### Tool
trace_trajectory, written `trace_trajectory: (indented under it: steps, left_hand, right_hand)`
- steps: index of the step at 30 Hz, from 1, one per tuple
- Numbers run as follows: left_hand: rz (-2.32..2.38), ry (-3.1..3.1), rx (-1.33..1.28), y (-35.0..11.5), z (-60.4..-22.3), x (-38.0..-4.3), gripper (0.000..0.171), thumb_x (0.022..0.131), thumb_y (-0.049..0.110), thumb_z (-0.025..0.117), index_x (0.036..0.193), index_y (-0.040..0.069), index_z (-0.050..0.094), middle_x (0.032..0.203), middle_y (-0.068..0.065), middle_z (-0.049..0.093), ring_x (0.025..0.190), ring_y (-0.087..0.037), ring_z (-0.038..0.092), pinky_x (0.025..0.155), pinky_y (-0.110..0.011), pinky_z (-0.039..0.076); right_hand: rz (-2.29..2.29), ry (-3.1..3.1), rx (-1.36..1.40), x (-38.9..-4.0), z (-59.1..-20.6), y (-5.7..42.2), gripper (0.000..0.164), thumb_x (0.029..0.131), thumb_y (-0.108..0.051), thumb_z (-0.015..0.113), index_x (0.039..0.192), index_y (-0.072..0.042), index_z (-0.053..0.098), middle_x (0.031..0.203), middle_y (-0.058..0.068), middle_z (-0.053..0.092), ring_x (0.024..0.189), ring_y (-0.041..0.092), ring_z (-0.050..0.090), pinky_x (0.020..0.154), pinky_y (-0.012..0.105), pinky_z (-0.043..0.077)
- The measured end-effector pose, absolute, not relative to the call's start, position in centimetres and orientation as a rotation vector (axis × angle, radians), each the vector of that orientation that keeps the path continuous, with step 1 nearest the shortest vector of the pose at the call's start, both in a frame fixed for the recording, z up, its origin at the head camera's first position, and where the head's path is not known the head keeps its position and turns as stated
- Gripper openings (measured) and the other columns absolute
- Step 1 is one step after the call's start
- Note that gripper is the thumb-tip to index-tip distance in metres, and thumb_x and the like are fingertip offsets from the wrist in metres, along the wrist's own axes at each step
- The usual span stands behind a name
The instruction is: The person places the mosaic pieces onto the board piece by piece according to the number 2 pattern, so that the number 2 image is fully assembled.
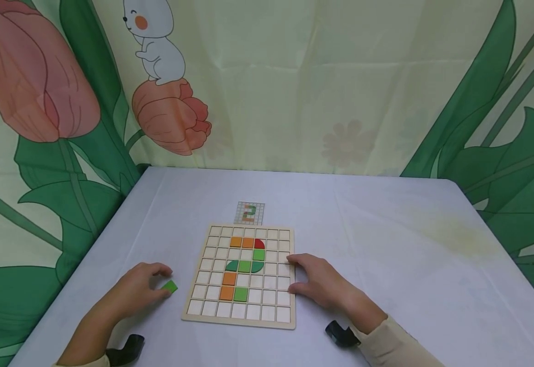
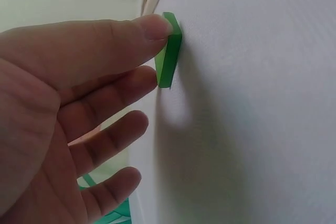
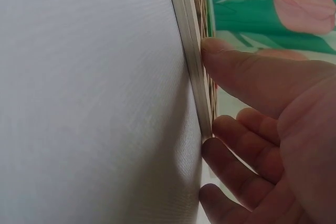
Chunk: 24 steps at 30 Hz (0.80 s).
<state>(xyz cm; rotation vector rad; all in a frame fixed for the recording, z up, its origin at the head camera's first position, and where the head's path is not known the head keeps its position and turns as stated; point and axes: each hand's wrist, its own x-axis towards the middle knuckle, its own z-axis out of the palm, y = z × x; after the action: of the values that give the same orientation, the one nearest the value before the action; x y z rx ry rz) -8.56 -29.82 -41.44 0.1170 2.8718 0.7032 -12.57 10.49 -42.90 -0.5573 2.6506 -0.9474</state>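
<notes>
My left hand pinches a green square tile to the left of a wooden grid board. In the left wrist view the thumb and a finger grip this tile just over the white cloth, the other fingers spread below. On the board lie orange squares, green squares, dark green rounded pieces and a red rounded piece. At the board's right edge rests my right hand, thumb and fingertips touching the frame without closing round it.
Behind the board lies a small card with a coloured figure on a grid. White cloth covers the table. A printed curtain hangs along the far side. Black wrist devices sit by both sleeves.
</notes>
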Motion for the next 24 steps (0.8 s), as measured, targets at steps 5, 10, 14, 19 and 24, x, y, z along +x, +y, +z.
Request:
trace_trajectory:
  steps: [5,10,14,19,24]
  left_hand:
    - [0.714,2.858,0.080,-29.7,-41.5,-8.5,0.031,0.078,0.013,0.085,0.103,0.005,0.070,0.098,0.000,0.066,0.101,-0.030,0.059,0.088,-0.052,0.049]
    - [0.697,2.848,0.045,-29.6,-41.6,-8.6,0.028,0.079,0.013,0.084,0.102,0.006,0.070,0.096,0.000,0.067,0.098,-0.027,0.060,0.086,-0.051,0.050]
    - [0.686,2.858,0.045,-29.3,-41.8,-8.6,0.028,0.080,0.010,0.083,0.104,0.004,0.071,0.098,-0.001,0.067,0.100,-0.029,0.060,0.088,-0.051,0.050]
    - [0.657,2.883,0.057,-28.9,-41.9,-8.9,0.029,0.080,0.004,0.080,0.107,0.001,0.071,0.099,-0.003,0.067,0.101,-0.031,0.060,0.088,-0.051,0.051]
    - [0.664,2.928,0.076,-28.5,-42.3,-9.2,0.029,0.080,0.000,0.077,0.108,-0.001,0.069,0.101,-0.007,0.068,0.102,-0.033,0.060,0.088,-0.051,0.052]
  right_hand:
    - [-0.947,2.656,-0.556,-12.7,-42.9,10.5,0.064,0.086,-0.022,0.080,0.142,-0.006,0.053,0.141,0.008,0.055,0.134,0.028,0.047,0.110,0.048,0.037]
    - [-0.951,2.651,-0.553,-12.6,-43.0,10.5,0.063,0.086,-0.021,0.080,0.141,-0.005,0.053,0.141,0.009,0.055,0.135,0.029,0.047,0.110,0.049,0.037]
    - [-0.943,2.651,-0.565,-12.6,-43.1,10.5,0.063,0.086,-0.021,0.080,0.141,-0.005,0.053,0.141,0.009,0.055,0.134,0.029,0.047,0.110,0.049,0.037]
    - [-0.941,2.649,-0.554,-12.6,-43.1,10.5,0.063,0.086,-0.022,0.080,0.142,-0.007,0.053,0.141,0.007,0.055,0.134,0.028,0.047,0.110,0.048,0.037]
    - [-0.944,2.654,-0.553,-12.6,-43.1,10.5,0.062,0.087,-0.022,0.079,0.142,-0.007,0.053,0.141,0.007,0.055,0.134,0.027,0.047,0.110,0.048,0.037]
